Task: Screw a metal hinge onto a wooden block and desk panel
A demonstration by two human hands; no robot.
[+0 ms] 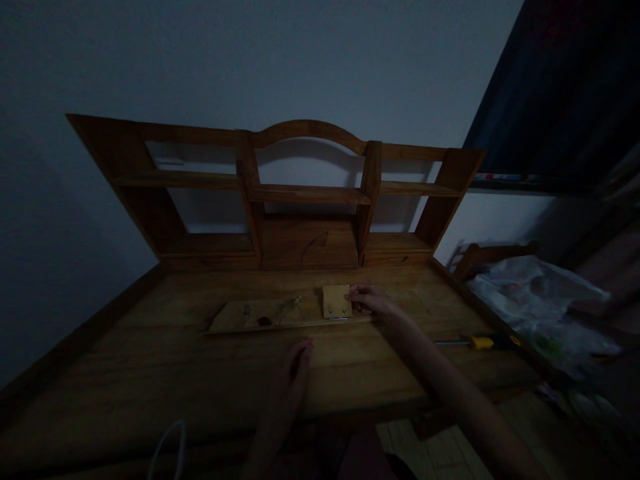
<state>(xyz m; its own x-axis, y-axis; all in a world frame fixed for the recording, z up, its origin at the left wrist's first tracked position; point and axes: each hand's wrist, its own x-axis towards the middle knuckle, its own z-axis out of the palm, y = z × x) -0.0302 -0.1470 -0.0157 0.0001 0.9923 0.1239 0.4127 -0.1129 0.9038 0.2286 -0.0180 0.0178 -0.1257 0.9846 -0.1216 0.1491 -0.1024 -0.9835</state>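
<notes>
My right hand [367, 300] pinches the right edge of a small, square, pale wooden piece [336, 301]. Small metal parts, perhaps screws and a hinge, show along its lower edge. The piece stands at a long, narrow wooden board [280, 315] lying across the desk; whether it is joined to the board I cannot tell. Rough, torn patches and a dark spot mark the board's left part. My left hand [296, 367] is over the desk, in front of the board, with a gap between thumb and fingers and nothing visible in it.
A screwdriver [483, 342] with a yellow and black handle lies on the wooden desk [165, 373] at right. Behind stands a wooden shelf unit [310, 195]. Beyond the right edge are plastic bags [537, 287] by a chair. A white cable loop [170, 440] shows at front left.
</notes>
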